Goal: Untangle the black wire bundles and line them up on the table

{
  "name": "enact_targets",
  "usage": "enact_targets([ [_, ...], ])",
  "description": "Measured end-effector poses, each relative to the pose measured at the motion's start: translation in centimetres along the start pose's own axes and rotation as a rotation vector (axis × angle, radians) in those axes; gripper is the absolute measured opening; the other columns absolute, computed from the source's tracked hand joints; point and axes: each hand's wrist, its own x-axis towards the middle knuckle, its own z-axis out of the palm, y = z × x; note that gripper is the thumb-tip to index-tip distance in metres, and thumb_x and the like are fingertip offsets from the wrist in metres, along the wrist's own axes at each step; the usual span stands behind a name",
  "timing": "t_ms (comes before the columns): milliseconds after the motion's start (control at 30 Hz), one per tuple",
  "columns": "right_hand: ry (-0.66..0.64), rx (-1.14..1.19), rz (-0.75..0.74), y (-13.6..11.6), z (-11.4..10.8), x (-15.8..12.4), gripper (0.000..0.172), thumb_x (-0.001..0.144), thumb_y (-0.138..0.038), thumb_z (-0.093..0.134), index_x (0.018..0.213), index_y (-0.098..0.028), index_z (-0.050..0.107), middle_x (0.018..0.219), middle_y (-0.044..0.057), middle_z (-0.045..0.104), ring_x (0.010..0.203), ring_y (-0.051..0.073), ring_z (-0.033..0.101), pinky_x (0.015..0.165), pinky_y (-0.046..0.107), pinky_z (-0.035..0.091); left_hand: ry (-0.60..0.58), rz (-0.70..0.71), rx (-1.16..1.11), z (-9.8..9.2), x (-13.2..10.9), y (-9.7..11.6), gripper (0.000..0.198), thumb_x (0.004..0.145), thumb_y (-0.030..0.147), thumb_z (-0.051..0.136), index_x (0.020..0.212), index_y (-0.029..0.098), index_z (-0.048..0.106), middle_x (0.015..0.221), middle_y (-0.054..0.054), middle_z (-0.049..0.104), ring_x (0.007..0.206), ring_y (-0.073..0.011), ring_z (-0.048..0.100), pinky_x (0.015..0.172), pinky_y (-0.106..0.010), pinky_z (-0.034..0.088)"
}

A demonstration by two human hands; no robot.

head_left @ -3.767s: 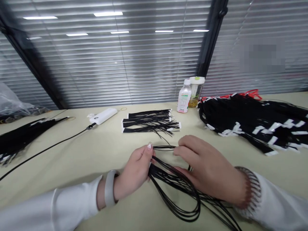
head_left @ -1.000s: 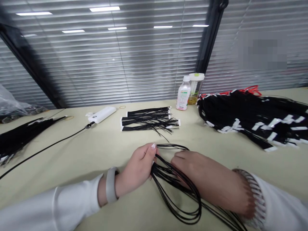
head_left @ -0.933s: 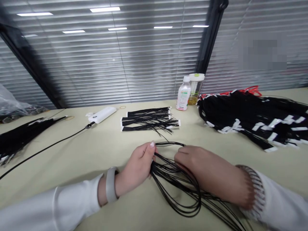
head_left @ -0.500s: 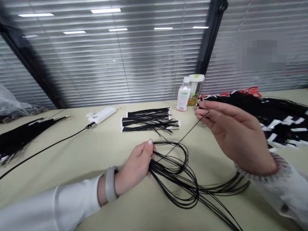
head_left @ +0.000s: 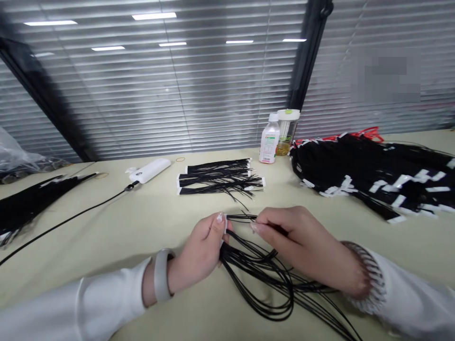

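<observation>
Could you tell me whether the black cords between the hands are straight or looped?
Looped: the black cords curve into a loop on the table, gathered in the left hand.

The bare left hand (head_left: pixel 199 253) is held low at centre, fingers curled shut in a grip, thumb pressed up along the forefinger. The bare right hand (head_left: pixel 302 241) is laid palm down just beside it, thumb and forefinger pinched together at the fingertips (head_left: pixel 256 227), pointed at the left thumb. The white-sleeved left forearm (head_left: pixel 106 298) and white-sleeved right forearm (head_left: pixel 408 293) are angled in from the lower corners, wrists set low.
</observation>
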Motion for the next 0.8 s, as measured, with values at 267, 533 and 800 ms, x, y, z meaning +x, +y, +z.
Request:
enact_targets([
  [267,-0.149,0.017,-0.065,0.10,0.13,0.16,0.029,0.086,-0.018,0.043,0.058,-0.017,0.045,0.051,-0.006,0.036,0.049,0.007,0.031,0.048,0.021,0.026,-0.066,0.073,0.110,-0.08,-0.30,0.44,0.045,0.090,0.054,0.027,0.074,0.018,0.050,0.056,0.004,0.043,0.040,-0.0080,0.037,0.036,-0.020,0.031],
  [533,-0.163,0.047,-0.055,0.24,0.23,0.13,0.030,0.087,-0.019,0.044,0.057,-0.017,0.043,0.051,-0.007,0.033,0.049,0.007,0.029,0.048,0.020,0.025,-0.072,0.146,0.168,-0.19,-0.27,0.62,0.043,0.092,0.049,0.027,0.072,0.018,0.049,0.057,0.003,0.044,0.047,-0.0097,0.039,0.043,-0.022,0.034],
  [800,-0.174,0.085,-0.063,0.17,0.07,0.15,0.031,0.086,-0.017,0.044,0.056,-0.017,0.038,0.051,-0.007,0.032,0.049,0.007,0.028,0.047,0.020,0.024,-0.079,0.145,0.150,-0.16,-0.21,0.63,0.042,0.091,0.049,0.029,0.071,0.018,0.049,0.055,0.003,0.043,0.049,-0.0112,0.041,0.042,-0.022,0.034],
])
